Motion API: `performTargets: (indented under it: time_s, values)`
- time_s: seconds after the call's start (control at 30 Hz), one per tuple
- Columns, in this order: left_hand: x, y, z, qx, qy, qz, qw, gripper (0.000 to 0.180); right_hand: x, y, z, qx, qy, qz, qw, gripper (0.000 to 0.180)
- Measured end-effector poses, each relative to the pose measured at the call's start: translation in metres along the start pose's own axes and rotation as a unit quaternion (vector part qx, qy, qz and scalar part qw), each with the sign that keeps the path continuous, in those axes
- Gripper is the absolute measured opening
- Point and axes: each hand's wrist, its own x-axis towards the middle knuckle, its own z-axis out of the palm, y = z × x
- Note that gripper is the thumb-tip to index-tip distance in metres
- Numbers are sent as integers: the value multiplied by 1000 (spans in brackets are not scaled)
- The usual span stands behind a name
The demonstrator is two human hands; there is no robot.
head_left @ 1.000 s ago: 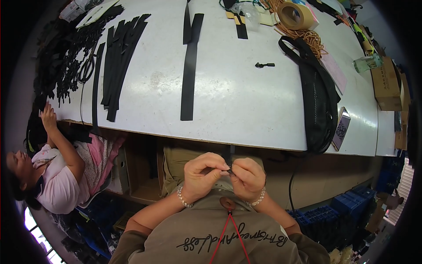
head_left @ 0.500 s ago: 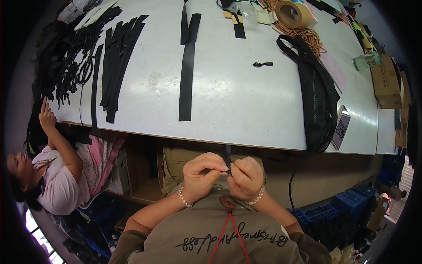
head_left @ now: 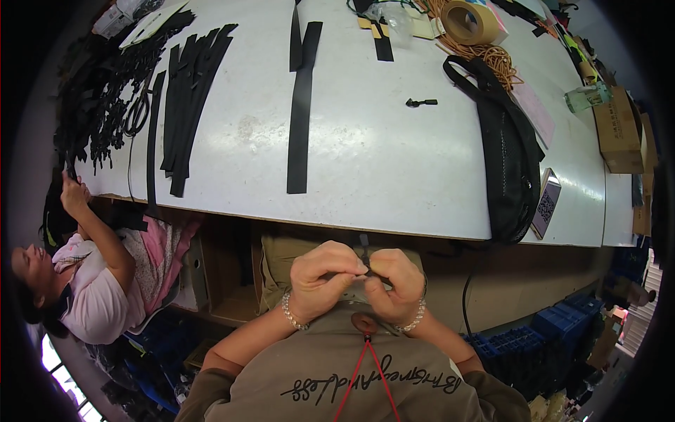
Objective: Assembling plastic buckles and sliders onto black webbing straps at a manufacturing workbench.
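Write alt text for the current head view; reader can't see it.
A person's left hand and right hand pinch a small dark piece in front of a white table. On the table lie black straps, a black bag and a tape roll; a co-worker is at left.

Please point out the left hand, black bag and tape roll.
Left hand (head_left: 320, 280), head view: middle of the hand.
Black bag (head_left: 509, 165), head view: its main body.
Tape roll (head_left: 488, 25), head view: its right side.
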Motion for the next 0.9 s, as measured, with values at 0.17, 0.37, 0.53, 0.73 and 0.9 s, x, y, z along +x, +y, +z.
performTargets:
  time_s: [0.17,0.37,0.53,0.73,0.9]
  values:
    - [2,5,2,-55,1,-151,987,13,-2,0,-4,30,4,80,996,9]
    - [-8,1,1,-174,25,-274,946,11,-6,0,-7,61,-19,139,988,6]
    - [-10,-5,-3,-116,5,-203,972,9,-4,-4,-7,55,-41,130,989,4]
    - [0,15,-7,-154,-31,-341,927,16,-10,-2,-10,111,-70,193,972,3]
    - [1,19,-12,-138,-85,-323,932,16,-17,4,-13,185,-93,215,954,2]
